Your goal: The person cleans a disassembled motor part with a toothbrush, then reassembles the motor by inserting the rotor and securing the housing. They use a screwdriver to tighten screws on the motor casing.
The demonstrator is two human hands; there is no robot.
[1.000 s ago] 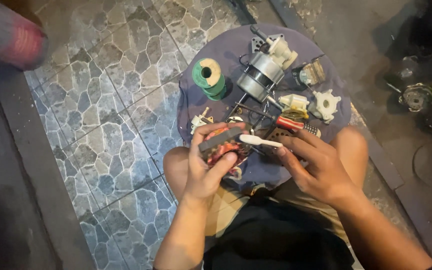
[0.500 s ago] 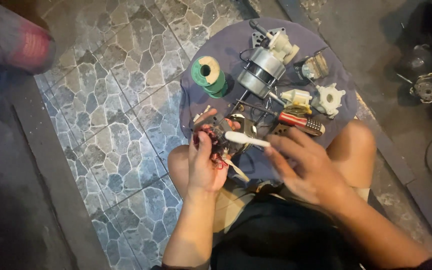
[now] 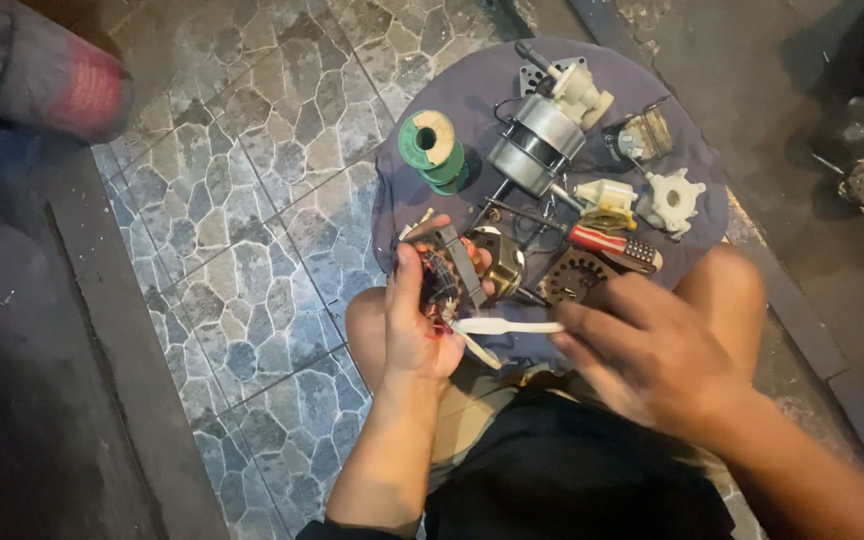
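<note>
Your left hand [image 3: 417,325] is closed around the small wound motor part [image 3: 444,285], held above your knee. The white plastic strip [image 3: 507,326] lies crosswise, pointing left into it. Your right hand [image 3: 652,350] is blurred; fingers seem pinched on the strip's right end.

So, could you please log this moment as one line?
left hand: holds wound motor part | right hand: holds white stick against it | cloth: motor, green spool, screwdriver

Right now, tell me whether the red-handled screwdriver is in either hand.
No: the red-handled screwdriver lies on the purple cloth, apart from the left hand and right hand.
</note>
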